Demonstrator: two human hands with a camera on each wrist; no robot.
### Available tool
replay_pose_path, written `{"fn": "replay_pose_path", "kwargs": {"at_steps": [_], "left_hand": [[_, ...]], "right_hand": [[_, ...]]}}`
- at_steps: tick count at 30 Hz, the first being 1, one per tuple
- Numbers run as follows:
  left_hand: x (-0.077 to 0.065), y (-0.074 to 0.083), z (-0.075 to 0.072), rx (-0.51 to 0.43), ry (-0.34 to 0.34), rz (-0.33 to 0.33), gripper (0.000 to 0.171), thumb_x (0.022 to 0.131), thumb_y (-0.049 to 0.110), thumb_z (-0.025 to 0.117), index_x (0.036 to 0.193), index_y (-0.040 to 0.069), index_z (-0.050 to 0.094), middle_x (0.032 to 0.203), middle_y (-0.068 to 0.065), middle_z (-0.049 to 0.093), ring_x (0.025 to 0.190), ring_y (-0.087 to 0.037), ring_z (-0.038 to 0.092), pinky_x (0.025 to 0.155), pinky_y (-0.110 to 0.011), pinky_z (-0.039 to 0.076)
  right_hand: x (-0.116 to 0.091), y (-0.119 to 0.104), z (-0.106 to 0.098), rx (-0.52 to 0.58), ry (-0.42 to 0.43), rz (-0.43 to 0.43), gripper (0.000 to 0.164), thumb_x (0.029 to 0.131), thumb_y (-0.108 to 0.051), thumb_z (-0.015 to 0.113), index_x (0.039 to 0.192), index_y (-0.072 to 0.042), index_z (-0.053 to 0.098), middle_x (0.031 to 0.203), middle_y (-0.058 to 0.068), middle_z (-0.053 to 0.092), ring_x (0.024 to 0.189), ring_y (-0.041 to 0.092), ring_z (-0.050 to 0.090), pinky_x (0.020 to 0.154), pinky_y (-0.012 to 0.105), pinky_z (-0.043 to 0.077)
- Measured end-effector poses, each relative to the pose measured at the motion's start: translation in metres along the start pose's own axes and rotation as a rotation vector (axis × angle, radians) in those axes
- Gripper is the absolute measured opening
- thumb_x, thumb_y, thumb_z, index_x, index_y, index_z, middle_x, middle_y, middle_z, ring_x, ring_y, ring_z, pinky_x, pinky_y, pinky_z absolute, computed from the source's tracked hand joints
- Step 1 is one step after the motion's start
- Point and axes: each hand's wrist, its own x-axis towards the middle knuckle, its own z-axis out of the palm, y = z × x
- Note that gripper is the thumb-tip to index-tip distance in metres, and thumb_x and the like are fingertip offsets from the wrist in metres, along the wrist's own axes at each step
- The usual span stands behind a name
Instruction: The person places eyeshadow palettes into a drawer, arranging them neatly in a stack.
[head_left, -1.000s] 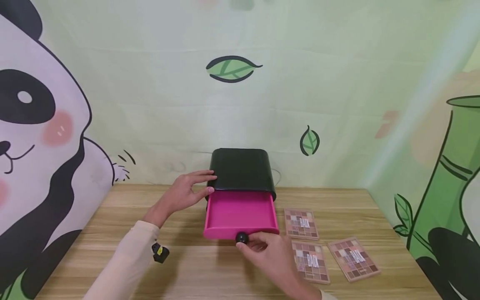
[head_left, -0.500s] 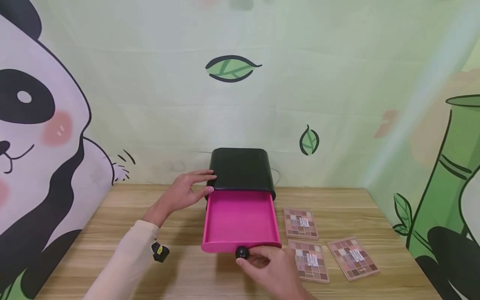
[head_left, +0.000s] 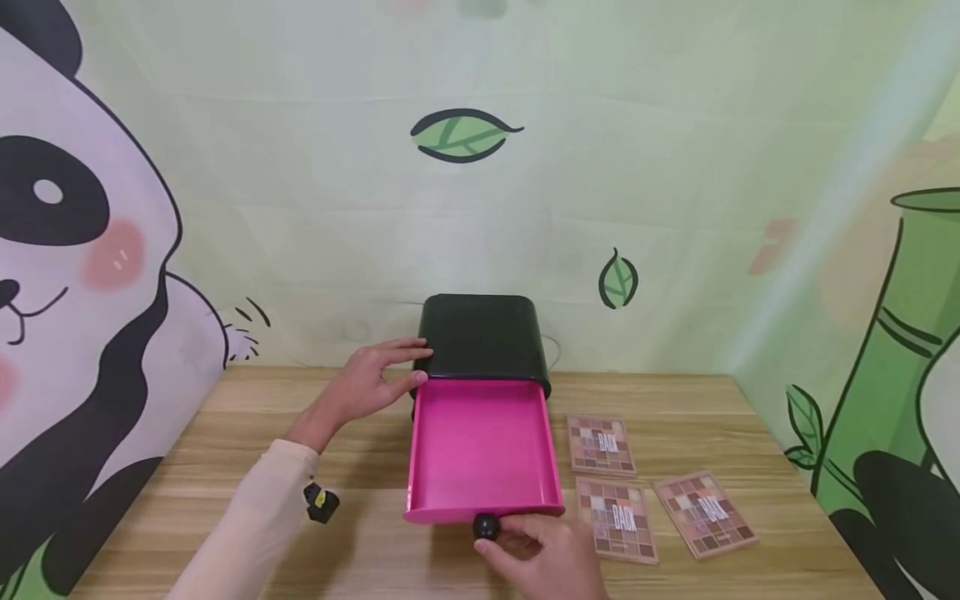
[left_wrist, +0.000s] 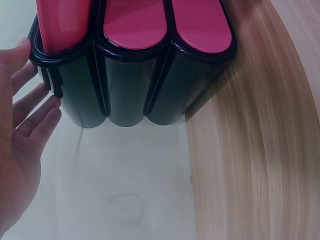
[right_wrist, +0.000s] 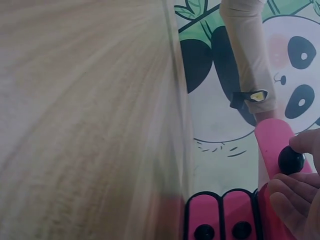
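Note:
A black drawer cabinet [head_left: 483, 337] stands at the back of the table, its pink top drawer [head_left: 483, 446] pulled far out with nothing inside. My left hand [head_left: 367, 381] rests on the cabinet's top left edge, fingers extended; the left wrist view has this hand [left_wrist: 25, 125] along the side of the black casing [left_wrist: 75, 95]. Thumb and fingers of my right hand [head_left: 551, 554] pinch the round black knob [head_left: 487, 526] on the drawer front. In the right wrist view the same knob [right_wrist: 291, 160] sits between thumb and fingers.
Three eyeshadow palettes marked "BACK" lie right of the drawer: a back one [head_left: 602, 445], a front one [head_left: 618, 520] and a tilted one [head_left: 707, 514]. Two lower pink drawers [left_wrist: 135, 22] are closed. A printed panda cloth [head_left: 300, 208] hangs behind the wooden table [head_left: 697, 408].
My right hand has drawn the top drawer further out toward me, still pinching the knob. The left hand stays on the cabinet, and the palettes have not moved.

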Motion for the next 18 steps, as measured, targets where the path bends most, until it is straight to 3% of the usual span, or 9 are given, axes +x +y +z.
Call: {"fn": "replay_pose_path", "kwargs": {"at_steps": [15,18], "left_hand": [[0.0,-0.0012,-0.0003,0.008,0.003,0.009,0.046,0.099,0.041,0.067,0.138,0.015,0.067,0.148,-0.01,0.058,0.139,-0.034,0.051,0.112,-0.055,0.043],[0.0001,-0.0012,-0.0003,0.009,0.004,0.017,0.046,0.099,0.04,0.066,0.138,0.015,0.067,0.148,-0.01,0.058,0.139,-0.034,0.051,0.111,-0.055,0.044]], "right_hand": [[-0.0045,0.0079,0.0076,-0.034,0.017,-0.054,0.032,0.083,-0.046,0.084,0.092,-0.015,0.082,0.079,-0.009,0.076,0.071,-0.003,0.068,0.065,0.021,0.059],[-0.0064,0.006,0.0055,-0.036,0.055,-0.086,0.029,0.082,-0.044,0.085,0.091,-0.017,0.082,0.079,-0.011,0.076,0.072,-0.002,0.069,0.065,0.023,0.059]]}}
